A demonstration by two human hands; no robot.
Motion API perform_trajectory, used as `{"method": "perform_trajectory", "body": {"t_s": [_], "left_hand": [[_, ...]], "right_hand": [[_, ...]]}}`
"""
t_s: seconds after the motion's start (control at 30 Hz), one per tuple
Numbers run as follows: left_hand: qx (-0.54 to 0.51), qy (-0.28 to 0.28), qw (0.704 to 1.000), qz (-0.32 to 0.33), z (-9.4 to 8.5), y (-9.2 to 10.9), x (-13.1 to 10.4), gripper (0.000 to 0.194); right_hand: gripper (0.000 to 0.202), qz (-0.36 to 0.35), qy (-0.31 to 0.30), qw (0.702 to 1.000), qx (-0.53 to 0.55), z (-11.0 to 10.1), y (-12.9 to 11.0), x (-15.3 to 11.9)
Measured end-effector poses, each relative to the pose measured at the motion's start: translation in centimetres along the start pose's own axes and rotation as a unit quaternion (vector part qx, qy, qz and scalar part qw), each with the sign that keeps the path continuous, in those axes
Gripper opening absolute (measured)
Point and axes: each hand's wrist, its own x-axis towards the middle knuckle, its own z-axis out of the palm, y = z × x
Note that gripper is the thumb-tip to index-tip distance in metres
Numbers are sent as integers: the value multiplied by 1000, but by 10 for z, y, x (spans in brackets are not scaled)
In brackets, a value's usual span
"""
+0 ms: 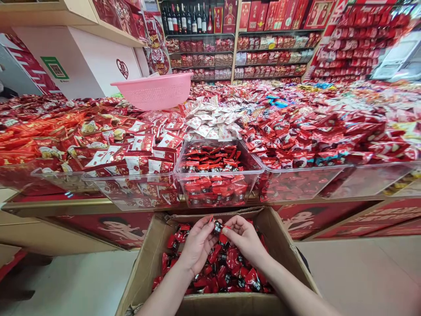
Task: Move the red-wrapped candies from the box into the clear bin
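Observation:
Between the fingertips of my left hand [198, 244] and my right hand [245, 239] is a small red-and-black wrapped candy [217, 227]. Both hands pinch it, one at each side, above an open cardboard box [292, 259]. Many loose red-and-black wrapped candies [230, 263] fill the box below, partly covered by my hands and forearms. Just beyond the box, a clear plastic bin [258, 169] holds the same kind of candies, some lined up in rows against its front wall.
Neighbouring clear bins [131, 180] hold heaps of red and white packets. A pink plastic basket [154, 90] rests on the packets at the back left. Shelves [235, 44] with bottles and boxes stand behind. The counter edge [98, 210] runs just past the box.

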Motion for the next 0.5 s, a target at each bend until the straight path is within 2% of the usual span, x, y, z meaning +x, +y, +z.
{"method": "perform_trajectory", "body": {"t_s": [0.07, 0.17, 0.27, 0.33, 0.4, 0.43, 0.47, 0.5], "left_hand": [[7, 17, 1000, 7, -2, -1, 2, 18], [-19, -2, 1000, 11, -2, 2, 0, 20], [-75, -48, 996, -9, -3, 7, -4, 17], [-99, -59, 993, -31, -5, 9, -4, 19], [-101, -52, 992, -54, -9, 10, -2, 21], [-96, -47, 992, -61, -10, 10, 0, 20], [-90, -43, 993, -66, -11, 10, 1, 19], [-83, -42, 993, -69, -12, 9, 2, 18]], "right_hand": [[16, -48, -3, 997, -52, 2, 3, -2], [25, -100, 8, 990, -103, 6, 3, -6], [13, -179, 6, 968, -178, 2, -21, -11], [16, -276, -10, 928, -251, -7, -56, -13], [24, -385, -6, 867, -315, -20, -103, -7], [26, -433, 17, 831, -349, -26, -128, 0], [27, -463, 45, 797, -385, -32, -152, 10], [27, -464, 60, 770, -434, -36, -174, 23]]}}
